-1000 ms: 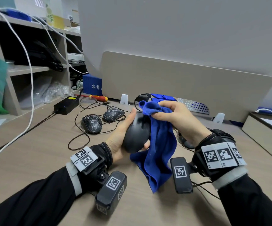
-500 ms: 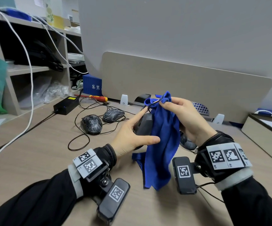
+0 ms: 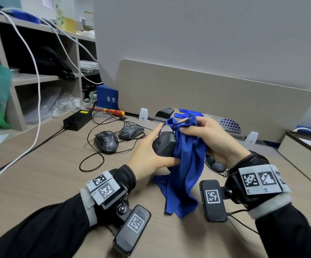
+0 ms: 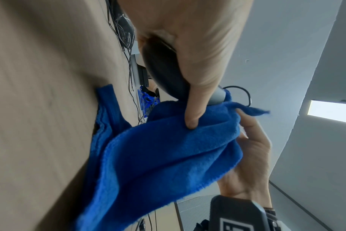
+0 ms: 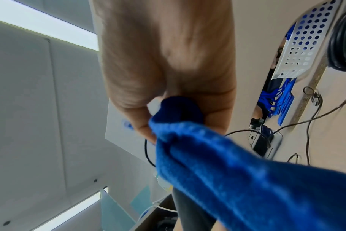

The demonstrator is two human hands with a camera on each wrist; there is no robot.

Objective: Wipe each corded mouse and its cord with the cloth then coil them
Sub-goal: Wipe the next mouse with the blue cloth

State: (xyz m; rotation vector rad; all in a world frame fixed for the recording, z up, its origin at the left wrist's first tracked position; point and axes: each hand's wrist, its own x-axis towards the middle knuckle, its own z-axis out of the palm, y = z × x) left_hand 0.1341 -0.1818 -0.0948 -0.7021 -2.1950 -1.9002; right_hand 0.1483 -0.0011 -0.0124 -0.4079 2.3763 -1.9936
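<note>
On the head view: beige wood-grain desk (image 3: 39,183) against a grey wall, low beige divider (image 3: 216,97) at the back, open shelving (image 3: 45,79) left. Two patterned mice (image 3: 107,141) with tangled cords, a black power brick (image 3: 77,119) and a red-yellow screwdriver (image 3: 113,112) sit beyond the hands. Left hand (image 3: 147,155) grips the dark mouse (image 3: 165,144) above the desk; right hand (image 3: 212,140) pinches the blue cloth (image 3: 184,174) bunched round its cord (image 3: 179,123).

Left wrist: thumb (image 4: 196,109) over mouse (image 4: 166,75), cloth (image 4: 168,148) hanging onto the desk.

Right wrist: fingers (image 5: 140,118) pinching cloth (image 5: 227,164) over the cord (image 5: 146,150); ceiling light strip above.

Versus 1 s ago: cloth was against the mouse body, now up at the cord; mouse turned edge-on.
</note>
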